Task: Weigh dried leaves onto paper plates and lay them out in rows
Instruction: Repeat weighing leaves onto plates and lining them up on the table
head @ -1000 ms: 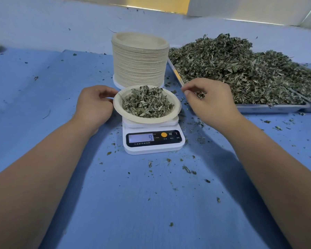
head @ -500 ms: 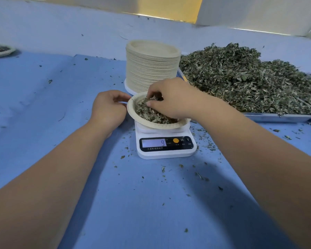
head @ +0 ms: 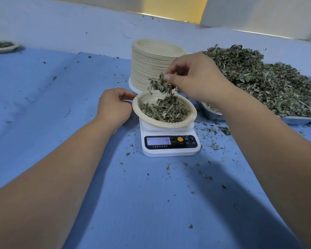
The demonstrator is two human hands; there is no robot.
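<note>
A paper plate holding dried leaves sits on a small white digital scale whose display reads 9. My left hand pinches the plate's left rim. Just above the plate, my right hand pinches a clump of dried leaves, and bits hang or fall from it toward the plate. A tall stack of empty paper plates stands right behind the scale. A big heap of dried leaves fills a metal tray at the right.
A filled paper plate lies at the far left edge on the blue cloth. Leaf crumbs are scattered on the cloth around the scale. A pale wall edge runs along the back.
My right hand came from the tray to the plate, dipped into the leaves, and has now risen above it with a clump of leaves. My left hand stayed at the rim.
</note>
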